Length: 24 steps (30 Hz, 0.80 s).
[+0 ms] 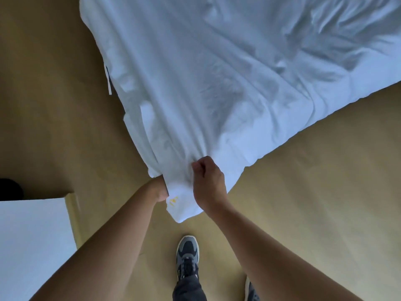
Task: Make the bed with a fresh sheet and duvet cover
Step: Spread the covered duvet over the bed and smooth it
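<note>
Gripping a bunched fold of white cloth, the right hand (207, 181) is closed in a fist just above the corner of the duvet cover (217, 83), knuckles up, with creases fanning out from the pinch. The left hand (159, 190) sits just beside it on the left, fingers tucked under the hanging edge of the cloth — mostly hidden, so only the wrist and heel of the hand show; it looks closed on the cloth, though the fingers themselves cannot be seen. Between the two hands the corner of the cover droops to a point, and a small yellow mark (173, 200) is printed on it close to the left wrist.

From the corner the cover spreads up and to the right over the bed — smooth near the hands, rumpled and shadowed toward the upper right. A narrow white tag or strip (108, 81) hangs at the left edge of the cloth.

Tan floor (54, 105) surrounds the bed on both sides. A white flat surface (32, 246) fills the lower left, with something dark (9, 189) just above it at the frame edge. Below the hands, a grey and black shoe (187, 255) points toward the bed; a second shoe (250, 290) is partly hidden behind the right forearm.
</note>
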### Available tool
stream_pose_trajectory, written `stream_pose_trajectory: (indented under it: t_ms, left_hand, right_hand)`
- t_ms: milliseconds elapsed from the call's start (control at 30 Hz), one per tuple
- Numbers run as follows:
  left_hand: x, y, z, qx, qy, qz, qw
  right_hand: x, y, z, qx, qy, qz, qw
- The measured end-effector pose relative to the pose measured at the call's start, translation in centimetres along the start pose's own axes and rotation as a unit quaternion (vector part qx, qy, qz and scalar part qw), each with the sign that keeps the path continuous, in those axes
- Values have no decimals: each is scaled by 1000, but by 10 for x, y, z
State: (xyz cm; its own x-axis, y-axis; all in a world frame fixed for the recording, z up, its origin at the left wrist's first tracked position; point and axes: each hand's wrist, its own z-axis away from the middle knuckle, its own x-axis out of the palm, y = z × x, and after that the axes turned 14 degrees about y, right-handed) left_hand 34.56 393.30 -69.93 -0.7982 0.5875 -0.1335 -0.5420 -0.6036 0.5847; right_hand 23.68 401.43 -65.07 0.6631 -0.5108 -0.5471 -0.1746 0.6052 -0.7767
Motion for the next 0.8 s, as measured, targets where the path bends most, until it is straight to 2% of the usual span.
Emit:
stream_pose_trajectory:
  t_ms: [133,233,300,333,400,433,467,500,533,567,600,633,667,700,733,800]
  left_hand:
    - [-1,-5,-17,-51,2,-106,993]
    - [3,-7,-14,-79,30,-59,995]
    - [3,-9,-14,-102,15,-40,994]
    - [-1,-11,-17,-102,7,-85,991]
    - [-10,-14,-19,-89,19,-246,965]
    - [-16,-19,-16,-71,26,-268,961]
    - [-20,-21,-13,-72,28,-249,965]
    - [-22,-20,-13,-82,24,-185,979]
    - [-24,-14,-13,-79,29,-66,994]
    - [-28,-9,-16,-60,39,84,994]
    - [-38,-7,-16,-47,25,266,962]
    - [-48,-2,-15,-35,0,401,915]
    - [-56,3,-18,-16,-21,445,895]
    - [-58,8,-20,13,-26,414,910]
    - [-55,13,-19,47,-6,336,941]
    - [-41,5,-24,74,89,202,972]
  right_hand:
    - [2,-1,8,-10,30,-24,999]
    - [1,-6,7,-4,41,-45,998]
    - [-2,-8,1,-13,46,-40,998]
    - [-3,-7,-2,-19,41,-34,998]
    - [-1,-5,-9,-55,25,7,998]
    - [1,-3,-12,-90,27,37,995]
    - [4,-3,-18,-131,35,72,988]
    - [7,-3,-25,-172,38,114,978]
    - [10,-3,-33,-205,20,166,964]
    - [15,-2,-41,-220,-15,219,950]
    - [21,-1,-47,-221,-54,270,936]
    - [27,0,-49,-215,-85,310,922]
    - [34,0,-48,-209,-104,332,914]
    - [40,0,-46,-200,-111,339,913]
    - [47,1,-44,-189,-111,337,916]
    - [52,-4,-42,-169,-116,343,917]
